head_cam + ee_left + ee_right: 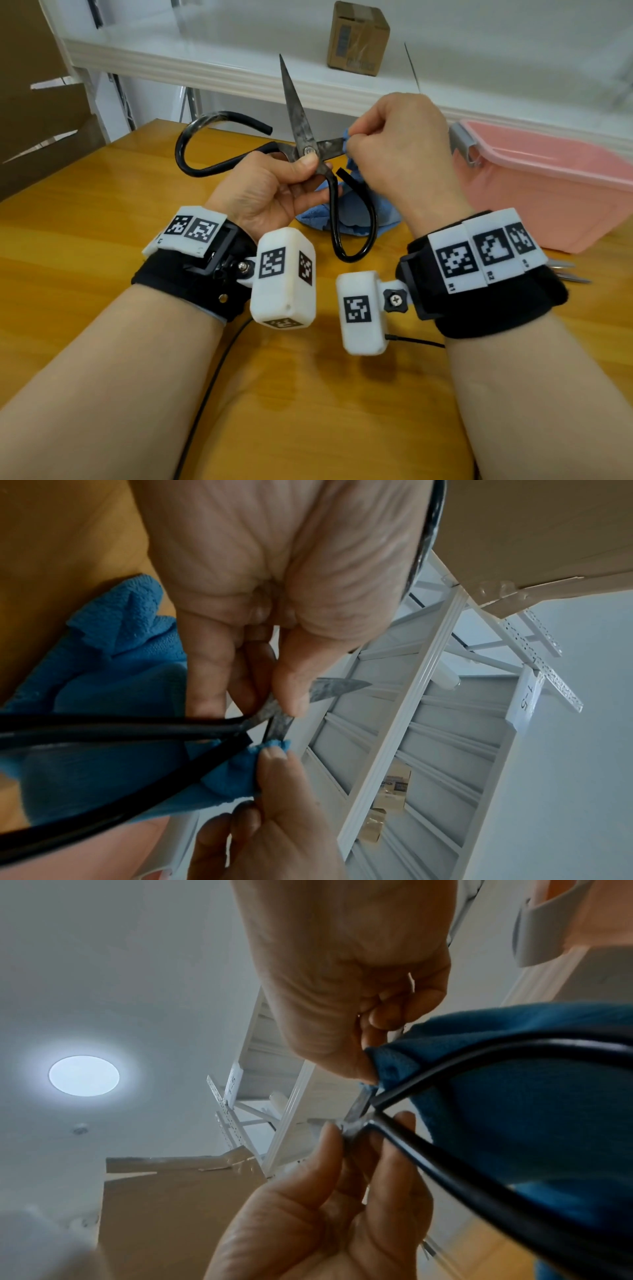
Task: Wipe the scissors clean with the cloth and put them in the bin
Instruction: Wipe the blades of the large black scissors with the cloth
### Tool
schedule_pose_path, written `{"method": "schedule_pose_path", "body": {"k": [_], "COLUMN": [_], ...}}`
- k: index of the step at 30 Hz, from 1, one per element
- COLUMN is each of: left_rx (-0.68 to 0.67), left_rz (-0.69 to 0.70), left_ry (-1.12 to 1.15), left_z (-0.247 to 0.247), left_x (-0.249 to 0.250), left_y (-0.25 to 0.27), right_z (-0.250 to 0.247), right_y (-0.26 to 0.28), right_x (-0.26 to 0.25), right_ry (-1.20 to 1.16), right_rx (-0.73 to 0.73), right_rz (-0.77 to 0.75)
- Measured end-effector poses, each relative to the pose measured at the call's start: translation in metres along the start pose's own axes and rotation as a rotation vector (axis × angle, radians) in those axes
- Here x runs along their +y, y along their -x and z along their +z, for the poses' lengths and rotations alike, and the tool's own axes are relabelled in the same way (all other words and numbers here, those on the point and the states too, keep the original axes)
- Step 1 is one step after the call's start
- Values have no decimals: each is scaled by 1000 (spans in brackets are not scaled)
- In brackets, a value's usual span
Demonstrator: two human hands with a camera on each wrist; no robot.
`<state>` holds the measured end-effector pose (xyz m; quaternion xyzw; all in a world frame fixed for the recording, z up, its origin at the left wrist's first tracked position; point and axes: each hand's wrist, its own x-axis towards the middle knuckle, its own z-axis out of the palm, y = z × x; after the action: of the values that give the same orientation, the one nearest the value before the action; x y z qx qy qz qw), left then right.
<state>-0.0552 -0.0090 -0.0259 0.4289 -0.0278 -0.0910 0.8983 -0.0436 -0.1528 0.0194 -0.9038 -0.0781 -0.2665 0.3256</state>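
Observation:
Large old scissors [301,126] with dark stained blades and black loop handles are spread wide above the wooden table [102,212]. My left hand [274,185] pinches them at the pivot, thumb on the rivet. One blade points up and away; the other points right into the blue cloth [356,212]. My right hand [394,147] pinches a fold of that cloth around this blade; the rest of the cloth hangs down to the table. In the left wrist view my left hand [274,631] holds the scissors [281,723] beside the cloth [113,669]. The right wrist view shows my right hand [359,1010] on the cloth [514,1096].
A pink plastic bin [555,185] with a grey latch stands at the right on the table. Metal tool tips [565,270] lie beside my right wrist. Behind the table runs a white shelf [205,58] with a cardboard box [358,37]. Brown cardboard [37,120] stands at the left.

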Motion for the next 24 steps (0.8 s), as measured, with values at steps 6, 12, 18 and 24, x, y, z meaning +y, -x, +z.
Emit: {"method": "schedule_pose_path", "body": {"k": [6, 12, 18, 24], "left_rx": [-20, 12, 9, 25], "left_rz": [-6, -5, -15, -1], "left_ry": [34, -27, 89, 177], "left_z": [-3, -1, -7, -8], "left_x": [2, -2, 3, 7], "left_y": [1, -1, -3, -2], "right_z": [6, 1, 1, -18], "right_y": [7, -3, -5, -11], "right_x": [-11, 5, 2, 7], "right_ry": [-7, -6, -142, -373], "right_rx": [-57, 7, -21, -5], "right_rz": [-70, 3, -62, -50]}}
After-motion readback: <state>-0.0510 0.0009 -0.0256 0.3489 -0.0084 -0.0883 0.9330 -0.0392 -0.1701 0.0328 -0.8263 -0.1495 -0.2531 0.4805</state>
